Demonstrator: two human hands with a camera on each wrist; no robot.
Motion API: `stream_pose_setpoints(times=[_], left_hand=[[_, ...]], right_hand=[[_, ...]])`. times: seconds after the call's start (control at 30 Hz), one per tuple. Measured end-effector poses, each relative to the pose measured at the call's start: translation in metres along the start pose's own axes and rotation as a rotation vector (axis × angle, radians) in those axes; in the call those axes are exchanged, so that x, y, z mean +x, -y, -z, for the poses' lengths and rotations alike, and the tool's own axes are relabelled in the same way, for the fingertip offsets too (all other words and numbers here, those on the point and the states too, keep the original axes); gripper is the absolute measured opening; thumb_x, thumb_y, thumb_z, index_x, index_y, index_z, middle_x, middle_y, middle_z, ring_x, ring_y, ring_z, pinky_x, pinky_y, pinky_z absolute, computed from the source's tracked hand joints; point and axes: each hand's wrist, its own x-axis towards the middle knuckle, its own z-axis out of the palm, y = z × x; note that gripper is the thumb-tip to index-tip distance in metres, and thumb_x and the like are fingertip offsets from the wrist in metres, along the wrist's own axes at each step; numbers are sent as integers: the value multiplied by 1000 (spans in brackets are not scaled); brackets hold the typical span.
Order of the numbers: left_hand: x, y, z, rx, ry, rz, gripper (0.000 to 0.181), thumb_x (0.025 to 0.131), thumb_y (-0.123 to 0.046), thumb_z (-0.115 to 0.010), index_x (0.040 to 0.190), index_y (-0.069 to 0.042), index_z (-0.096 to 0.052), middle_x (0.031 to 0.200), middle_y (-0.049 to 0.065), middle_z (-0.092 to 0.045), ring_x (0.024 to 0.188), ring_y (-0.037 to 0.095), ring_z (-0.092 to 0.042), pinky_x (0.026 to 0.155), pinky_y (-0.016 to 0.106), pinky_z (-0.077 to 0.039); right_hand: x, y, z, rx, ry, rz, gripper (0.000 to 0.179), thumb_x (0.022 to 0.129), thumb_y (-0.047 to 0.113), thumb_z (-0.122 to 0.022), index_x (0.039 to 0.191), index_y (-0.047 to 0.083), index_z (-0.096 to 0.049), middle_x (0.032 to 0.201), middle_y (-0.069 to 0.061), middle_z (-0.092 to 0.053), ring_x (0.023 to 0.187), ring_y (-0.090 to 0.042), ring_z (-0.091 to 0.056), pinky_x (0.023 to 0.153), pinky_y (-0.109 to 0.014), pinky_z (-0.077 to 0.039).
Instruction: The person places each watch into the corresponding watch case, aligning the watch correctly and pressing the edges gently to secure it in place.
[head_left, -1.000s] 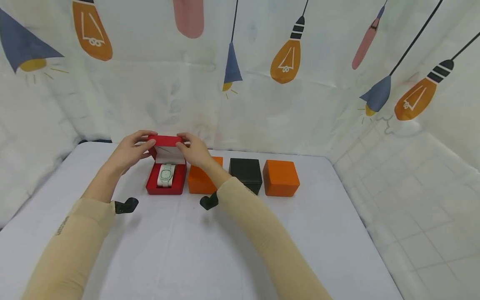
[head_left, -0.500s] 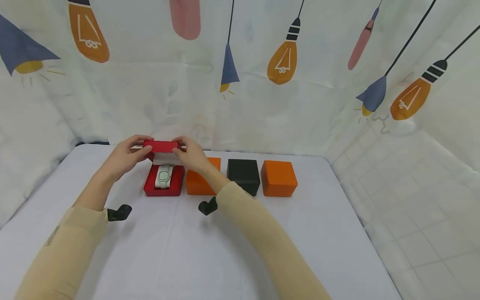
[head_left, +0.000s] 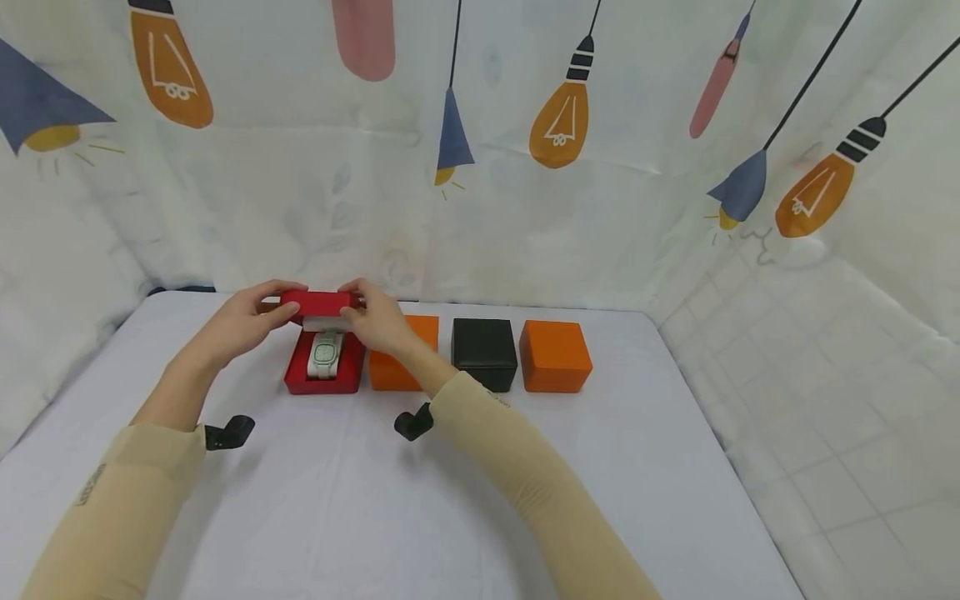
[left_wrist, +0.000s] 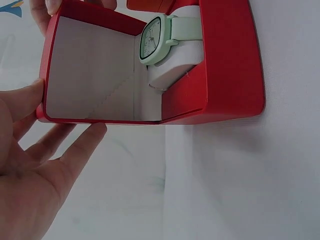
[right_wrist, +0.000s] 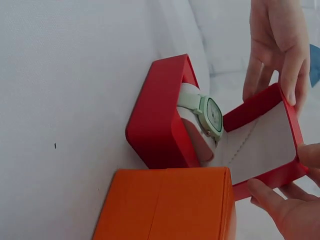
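Note:
A red watch box (head_left: 352, 375) stands on the white table with its lid (head_left: 318, 303) tilted partway over the base. Inside, a pale green wristwatch (head_left: 326, 353) is wrapped round a white cushion (left_wrist: 175, 70). My left hand (head_left: 247, 321) grips the lid's left corner, thumb on the front edge and fingers behind. At the opposite corner my right hand (head_left: 378, 318) pinches the lid in the same way. In the right wrist view both hands show on the lid, and its white lining faces the watch.
Right of the red box stand an orange box (head_left: 393, 371), partly behind my right forearm, a black box (head_left: 484, 353) and another orange box (head_left: 556, 357). The first orange box is close beside the red one. A printed curtain (head_left: 300, 192) hangs behind the table.
The lid has tilted forward and down over the base, with both hands lowering along with it. The watch stays in place on its cushion, and the other boxes stand as before.

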Motion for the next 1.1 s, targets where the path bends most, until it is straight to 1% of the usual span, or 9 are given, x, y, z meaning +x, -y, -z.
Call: stream_pose_setpoints(times=[0.13, 0.27, 0.3, 0.4, 0.53, 0.6, 0.8, 0.97, 1.1], left_hand=[[-2, 0, -2, 18, -23, -10, 55, 109, -34, -50, 154, -5, -39, 147, 30, -43, 134, 56, -41, 101, 72, -41], [-2, 3, -4, 26, -35, -13, 54, 109, -35, -50, 153, -6, -40, 147, 30, -44, 135, 56, -39, 100, 72, -41], [-3, 3, -4, 28, -36, -16, 54, 109, -36, -50, 153, -6, -40, 146, 30, -45, 135, 56, -39, 100, 73, -41], [-4, 5, -5, 39, -37, -19, 54, 108, -37, -51, 152, -7, -41, 146, 29, -45, 136, 56, -37, 100, 73, -40], [-7, 7, -6, 59, -44, -29, 54, 108, -37, -51, 152, -8, -42, 148, 29, -44, 136, 56, -37, 99, 73, -42], [-8, 7, -7, 74, -48, -36, 55, 108, -37, -52, 153, -8, -42, 150, 29, -42, 135, 57, -37, 98, 73, -43], [-13, 6, -8, 126, -50, -68, 59, 108, -37, -52, 157, -9, -38, 154, 29, -36, 134, 57, -37, 95, 74, -44], [-15, 9, -10, 137, -67, -108, 53, 108, -32, -53, 153, -6, -44, 150, 28, -41, 132, 57, -39, 94, 73, -45], [-17, 10, -13, 127, -80, -122, 50, 108, -29, -54, 151, -5, -46, 146, 27, -45, 132, 56, -39, 94, 74, -44]], right_hand=[[-2, 1, -3, -23, -6, 22, 38, 105, 14, -59, 143, 14, -58, 129, -2, -64, 105, -10, -60, 87, -14, -50], [-5, 3, -5, -31, -9, 15, 42, 105, 13, -58, 148, 13, -56, 128, -2, -65, 99, -8, -59, 81, -13, -50], [-6, 3, -6, -37, -11, 14, 42, 105, 13, -58, 147, 13, -56, 125, -2, -66, 96, -9, -59, 78, -13, -50], [-9, 4, -8, -63, -15, 29, 40, 105, 11, -57, 145, 13, -58, 121, -1, -66, 93, -9, -58, 75, -13, -50], [-12, 5, -11, -104, -27, 52, 39, 105, 10, -56, 143, 13, -59, 122, 0, -67, 95, -7, -59, 79, -12, -49], [-13, 5, -12, -112, -35, 61, 38, 105, 10, -56, 143, 13, -59, 123, 0, -67, 95, -7, -58, 78, -12, -49], [-17, 4, -13, -92, -53, 79, 36, 103, 9, -58, 139, 11, -62, 119, 1, -67, 90, -6, -58, 75, -12, -49], [-19, 2, -13, -83, -52, 84, 35, 102, 8, -58, 137, 11, -62, 112, 3, -65, 88, -7, -56, 71, -13, -48], [-21, 0, -13, -74, -35, 85, 35, 101, 8, -59, 136, 11, -61, 115, 3, -63, 92, -7, -55, 74, -13, -49]])
